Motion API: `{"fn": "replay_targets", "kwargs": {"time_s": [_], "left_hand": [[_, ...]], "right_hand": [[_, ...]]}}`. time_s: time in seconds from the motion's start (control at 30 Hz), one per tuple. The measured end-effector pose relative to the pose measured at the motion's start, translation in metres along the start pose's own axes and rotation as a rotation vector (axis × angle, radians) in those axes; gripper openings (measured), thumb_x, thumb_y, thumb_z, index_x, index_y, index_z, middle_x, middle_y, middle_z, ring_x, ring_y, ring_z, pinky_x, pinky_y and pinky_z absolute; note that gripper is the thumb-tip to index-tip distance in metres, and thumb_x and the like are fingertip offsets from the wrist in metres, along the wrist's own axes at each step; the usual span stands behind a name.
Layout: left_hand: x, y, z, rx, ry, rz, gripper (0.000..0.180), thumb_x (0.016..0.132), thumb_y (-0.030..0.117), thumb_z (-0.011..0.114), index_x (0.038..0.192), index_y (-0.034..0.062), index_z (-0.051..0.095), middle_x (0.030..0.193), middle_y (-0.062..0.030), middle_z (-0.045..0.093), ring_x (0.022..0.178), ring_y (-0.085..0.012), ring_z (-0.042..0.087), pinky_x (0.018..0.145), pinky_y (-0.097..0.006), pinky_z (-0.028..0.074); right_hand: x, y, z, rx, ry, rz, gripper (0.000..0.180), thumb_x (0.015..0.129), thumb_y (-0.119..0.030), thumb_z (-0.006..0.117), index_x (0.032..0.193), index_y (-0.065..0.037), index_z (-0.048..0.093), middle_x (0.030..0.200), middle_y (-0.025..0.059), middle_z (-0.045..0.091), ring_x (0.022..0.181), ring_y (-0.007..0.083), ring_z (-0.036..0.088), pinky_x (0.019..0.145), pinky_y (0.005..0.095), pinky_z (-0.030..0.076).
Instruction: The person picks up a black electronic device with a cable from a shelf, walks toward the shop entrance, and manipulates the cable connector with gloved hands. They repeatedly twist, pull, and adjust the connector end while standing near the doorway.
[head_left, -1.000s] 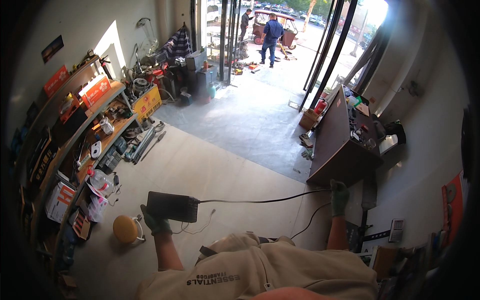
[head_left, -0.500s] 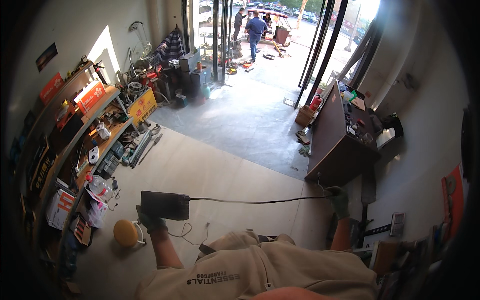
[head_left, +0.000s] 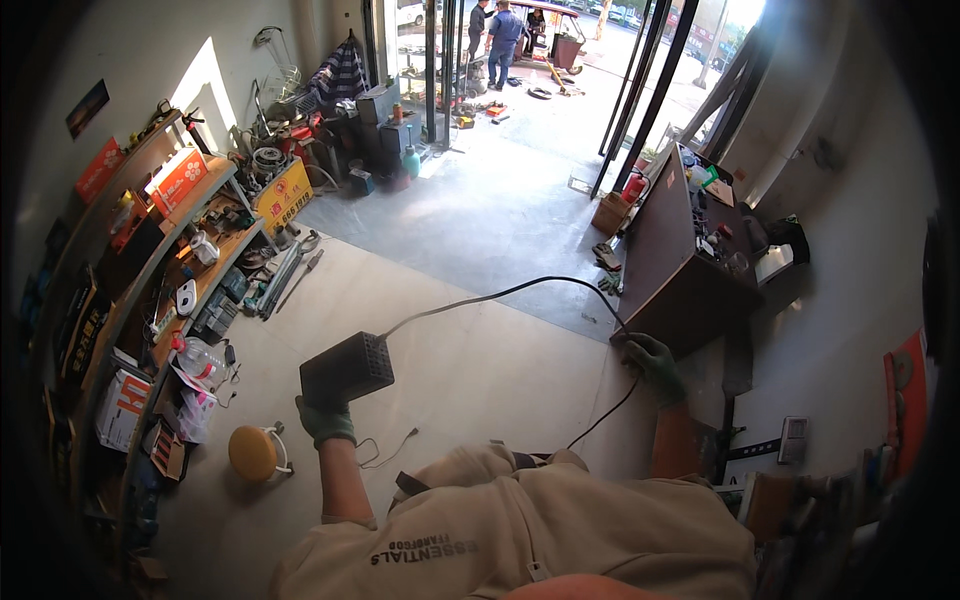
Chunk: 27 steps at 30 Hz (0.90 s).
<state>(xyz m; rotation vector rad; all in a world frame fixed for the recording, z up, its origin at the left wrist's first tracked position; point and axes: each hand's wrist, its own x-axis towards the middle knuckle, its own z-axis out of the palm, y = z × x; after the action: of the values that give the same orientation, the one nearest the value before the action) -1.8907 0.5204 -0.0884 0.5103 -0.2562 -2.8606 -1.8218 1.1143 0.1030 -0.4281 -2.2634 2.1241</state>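
The gloved left hand (head_left: 325, 420) grips a dark vented metal box (head_left: 347, 368); the gloved right hand (head_left: 652, 362) closes on its black cable (head_left: 500, 294), which could snag the brown wooden desk (head_left: 668, 262) corner and jerk the box loose.

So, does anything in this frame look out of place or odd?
Mildly: the black cable arcs through the air between the black box in the left hand and the right hand. Tools lie on the floor beside the crowded shelves.

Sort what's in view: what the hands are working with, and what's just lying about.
In hand:
left hand holds black box
right hand holds black cable

Lying about:
yellow stool
shelf clutter
brown desk
thin floor wire
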Motion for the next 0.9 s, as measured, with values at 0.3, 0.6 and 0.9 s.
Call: {"fn": "replay_targets", "kwargs": {"time_s": [0.3,0.6,0.9], "left_hand": [[-0.039,-0.069,0.065,0.315,0.232,-0.062,0.046,0.101,0.041,0.035,0.11,0.0061,0.064,0.107,-0.0109,0.068,0.098,-0.0272,0.064,0.086,-0.048,0.056],[-0.067,-0.096,0.079,0.496,0.433,-0.009,0.043,0.101,0.04,0.039,0.11,0.0039,0.061,0.11,-0.0132,0.062,0.099,-0.03,0.062,0.085,-0.048,0.057],[-0.072,-0.091,0.071,0.52,0.423,-0.007,0.044,0.101,0.039,0.039,0.111,0.0025,0.061,0.11,-0.0167,0.063,0.1,-0.0322,0.063,0.089,-0.05,0.056]], "right_hand": [[0.057,0.014,0.082,0.722,-0.249,0.013,0.032,0.099,-0.019,0.054,0.124,0.001,0.059,0.09,0.0078,0.064,0.067,0.0113,0.054,0.063,0.0268,0.045],[0.064,0.034,0.103,1.333,-0.145,0.248,0.026,0.102,-0.015,0.044,0.116,0.003,0.057,0.112,0.0242,0.064,0.101,0.032,0.066,0.096,0.0471,0.051],[0.054,0.027,0.116,1.276,0.035,0.158,0.018,0.101,-0.02,0.05,0.114,-0.009,0.055,0.107,0.0208,0.065,0.094,0.0303,0.067,0.097,0.0562,0.05]]}}
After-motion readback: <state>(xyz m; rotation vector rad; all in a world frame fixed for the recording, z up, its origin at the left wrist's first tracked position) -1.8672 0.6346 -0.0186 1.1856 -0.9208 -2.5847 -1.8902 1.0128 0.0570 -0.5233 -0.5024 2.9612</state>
